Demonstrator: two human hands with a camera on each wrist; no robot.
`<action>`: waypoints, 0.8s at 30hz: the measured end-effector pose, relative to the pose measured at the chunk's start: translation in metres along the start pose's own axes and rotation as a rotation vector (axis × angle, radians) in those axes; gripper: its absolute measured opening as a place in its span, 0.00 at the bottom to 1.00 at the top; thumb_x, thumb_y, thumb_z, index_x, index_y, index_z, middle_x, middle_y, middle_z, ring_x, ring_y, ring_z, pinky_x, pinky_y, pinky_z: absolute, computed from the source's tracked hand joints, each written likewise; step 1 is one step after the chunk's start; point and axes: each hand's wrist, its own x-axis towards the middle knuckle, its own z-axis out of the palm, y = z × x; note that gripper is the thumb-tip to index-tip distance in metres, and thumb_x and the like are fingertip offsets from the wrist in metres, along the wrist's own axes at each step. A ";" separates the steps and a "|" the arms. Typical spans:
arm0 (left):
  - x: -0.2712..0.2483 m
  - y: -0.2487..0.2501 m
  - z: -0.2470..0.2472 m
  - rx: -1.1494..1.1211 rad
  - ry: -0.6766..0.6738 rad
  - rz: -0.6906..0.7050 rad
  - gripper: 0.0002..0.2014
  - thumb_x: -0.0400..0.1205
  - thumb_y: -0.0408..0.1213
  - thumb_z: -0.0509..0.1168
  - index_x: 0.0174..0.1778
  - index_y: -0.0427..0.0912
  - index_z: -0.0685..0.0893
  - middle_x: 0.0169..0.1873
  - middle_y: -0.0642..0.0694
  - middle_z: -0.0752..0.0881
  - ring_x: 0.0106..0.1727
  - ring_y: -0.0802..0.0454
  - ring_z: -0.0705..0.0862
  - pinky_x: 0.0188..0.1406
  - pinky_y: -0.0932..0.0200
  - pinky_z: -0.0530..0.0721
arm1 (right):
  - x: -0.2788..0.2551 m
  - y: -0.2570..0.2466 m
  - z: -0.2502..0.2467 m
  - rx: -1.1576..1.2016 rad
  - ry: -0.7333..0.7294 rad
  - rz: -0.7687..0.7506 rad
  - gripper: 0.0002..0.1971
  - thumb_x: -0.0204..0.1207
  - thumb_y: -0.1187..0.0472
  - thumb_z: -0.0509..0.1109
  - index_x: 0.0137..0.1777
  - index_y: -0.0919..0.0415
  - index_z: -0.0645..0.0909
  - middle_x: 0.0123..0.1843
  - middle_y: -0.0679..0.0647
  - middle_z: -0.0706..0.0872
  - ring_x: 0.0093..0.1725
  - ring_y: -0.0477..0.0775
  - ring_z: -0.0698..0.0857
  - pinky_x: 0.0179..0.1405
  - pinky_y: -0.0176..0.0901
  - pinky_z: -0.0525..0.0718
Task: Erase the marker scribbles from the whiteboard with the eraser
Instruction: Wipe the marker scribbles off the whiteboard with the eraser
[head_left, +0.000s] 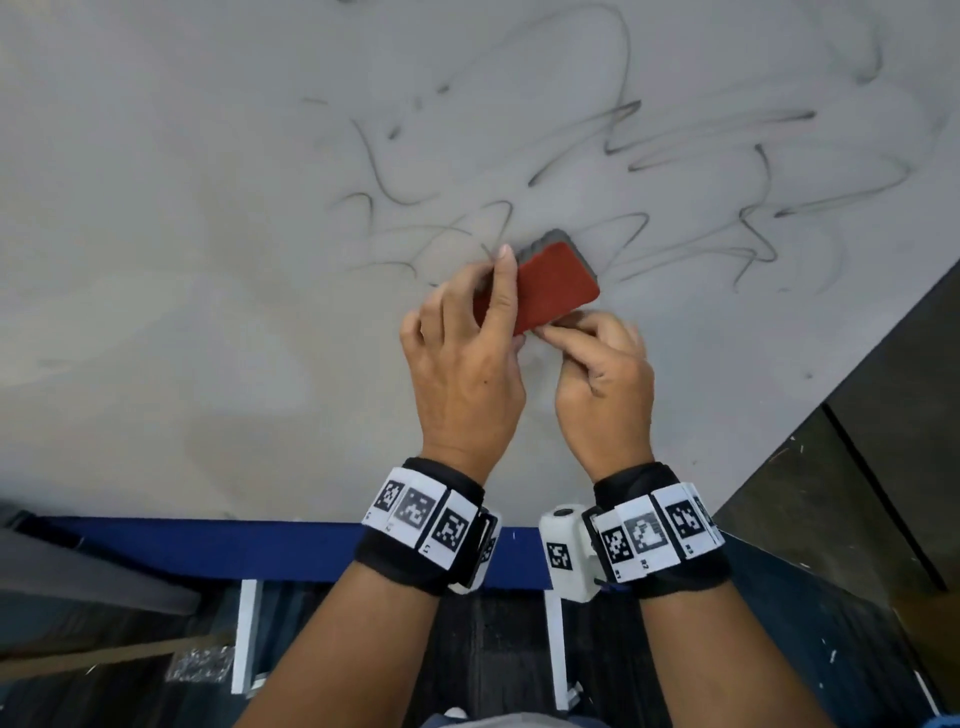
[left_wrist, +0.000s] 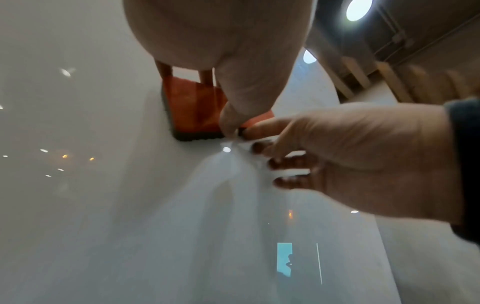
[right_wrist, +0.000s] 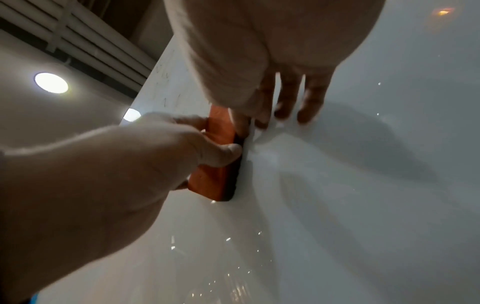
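Note:
The red eraser (head_left: 556, 283) with grey felt lies against the whiteboard (head_left: 208, 208), at the lower edge of the black marker scribbles (head_left: 675, 156). My left hand (head_left: 498, 301) grips the eraser's left side, index finger straight along its edge. In the right wrist view the left thumb presses the eraser (right_wrist: 215, 181) near its felt edge. My right hand (head_left: 566, 332) pinches the eraser's lower right corner, fingers curled. In the left wrist view the right hand (left_wrist: 259, 133) meets the eraser (left_wrist: 192, 107) at that corner, its other fingertips touching the board.
Scribbles spread above and to the right of the eraser; the board's left part shows only faint smears. A blue frame (head_left: 208, 545) runs along the board's bottom edge, white stand legs (head_left: 244, 634) below it. A dark panel (head_left: 909, 389) borders the board's right side.

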 end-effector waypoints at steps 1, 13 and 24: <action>-0.002 -0.006 0.001 0.004 0.020 -0.003 0.34 0.77 0.36 0.73 0.81 0.41 0.72 0.69 0.45 0.75 0.65 0.44 0.72 0.62 0.43 0.72 | 0.004 -0.001 -0.001 -0.026 0.119 0.005 0.19 0.70 0.79 0.68 0.52 0.59 0.92 0.51 0.54 0.86 0.54 0.57 0.80 0.59 0.26 0.72; 0.001 -0.033 -0.005 -0.047 0.138 -0.053 0.33 0.73 0.32 0.72 0.78 0.37 0.76 0.65 0.40 0.77 0.64 0.39 0.75 0.65 0.36 0.75 | 0.005 -0.008 0.023 -0.215 0.238 0.115 0.42 0.71 0.55 0.78 0.84 0.62 0.64 0.85 0.69 0.57 0.83 0.69 0.58 0.79 0.68 0.64; 0.021 -0.059 -0.020 -0.149 0.264 -0.250 0.35 0.73 0.31 0.71 0.78 0.32 0.73 0.64 0.31 0.78 0.63 0.37 0.74 0.67 0.39 0.76 | 0.003 -0.007 0.025 -0.223 0.212 0.152 0.46 0.70 0.58 0.79 0.86 0.60 0.60 0.87 0.68 0.52 0.85 0.68 0.54 0.82 0.66 0.61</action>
